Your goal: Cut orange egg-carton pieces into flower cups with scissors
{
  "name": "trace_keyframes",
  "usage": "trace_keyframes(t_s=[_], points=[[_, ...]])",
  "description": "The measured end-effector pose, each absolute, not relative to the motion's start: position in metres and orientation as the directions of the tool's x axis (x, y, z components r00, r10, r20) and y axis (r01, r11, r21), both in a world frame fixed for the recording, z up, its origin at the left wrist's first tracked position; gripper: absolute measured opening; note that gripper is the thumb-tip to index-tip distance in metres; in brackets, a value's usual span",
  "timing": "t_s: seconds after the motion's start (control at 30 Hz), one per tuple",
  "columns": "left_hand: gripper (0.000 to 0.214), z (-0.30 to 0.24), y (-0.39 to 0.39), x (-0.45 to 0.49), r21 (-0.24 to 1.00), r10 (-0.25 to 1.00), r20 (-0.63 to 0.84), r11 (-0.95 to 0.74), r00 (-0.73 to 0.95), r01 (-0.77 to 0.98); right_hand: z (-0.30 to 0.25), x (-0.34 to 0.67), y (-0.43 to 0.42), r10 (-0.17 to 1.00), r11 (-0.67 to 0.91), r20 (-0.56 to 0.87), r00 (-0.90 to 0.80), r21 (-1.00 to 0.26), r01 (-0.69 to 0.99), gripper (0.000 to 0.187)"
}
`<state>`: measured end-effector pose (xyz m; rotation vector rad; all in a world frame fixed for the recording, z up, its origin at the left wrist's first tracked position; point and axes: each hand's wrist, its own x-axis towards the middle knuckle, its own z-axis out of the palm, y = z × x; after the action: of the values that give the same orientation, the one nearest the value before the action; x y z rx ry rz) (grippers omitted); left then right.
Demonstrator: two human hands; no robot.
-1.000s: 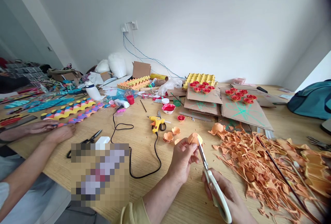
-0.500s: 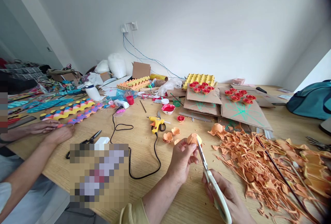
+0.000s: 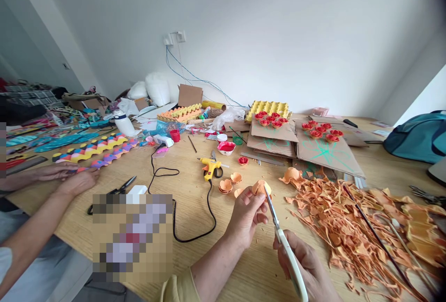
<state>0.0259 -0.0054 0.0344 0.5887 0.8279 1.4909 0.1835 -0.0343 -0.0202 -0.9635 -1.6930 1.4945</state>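
Note:
My left hand is closed round a small orange egg-carton cup, held up above the wooden table. My right hand grips white-handled scissors. Their blades point up and away from me, with the tips at the right edge of the cup. Two cut orange cups lie on the table just beyond my left hand.
A big heap of orange carton scraps spreads to the right. A yellow glue gun with a black cord lies ahead. Red paper flowers sit on cardboard sheets. Another person's hands rest at the left by black scissors.
Almost nothing has moved. The scissors and my right hand have shifted very slightly; the cup stays in my left hand.

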Motion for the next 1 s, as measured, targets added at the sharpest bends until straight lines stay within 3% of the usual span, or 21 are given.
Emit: trace_keyframes(t_s=[0.3, 0.63, 0.87, 1.0], points=[[0.039, 0.028, -0.005, 0.033, 0.837, 0.982, -0.103, 0.0, -0.158, -0.547, -0.021, 0.173, -0.043, 0.902, 0.052, -0.011, -0.431, -0.99, 0.133, 0.049], [0.037, 0.032, -0.007, 0.034, 0.81, 0.981, -0.075, -0.046, -0.181, -0.585, -0.021, 0.169, -0.044, 0.926, 0.08, 0.012, -0.378, -0.983, 0.163, 0.051], [0.037, 0.03, -0.002, 0.024, 0.742, 0.983, -0.058, -0.074, -0.174, -0.666, -0.016, 0.178, -0.037, 0.872, 0.13, 0.037, -0.487, -0.979, 0.158, 0.048], [0.033, 0.03, 0.002, 0.017, 0.681, 0.976, -0.058, -0.114, -0.209, -0.724, -0.011, 0.181, -0.037, 0.837, 0.052, -0.017, -0.547, -0.992, 0.111, 0.047]])
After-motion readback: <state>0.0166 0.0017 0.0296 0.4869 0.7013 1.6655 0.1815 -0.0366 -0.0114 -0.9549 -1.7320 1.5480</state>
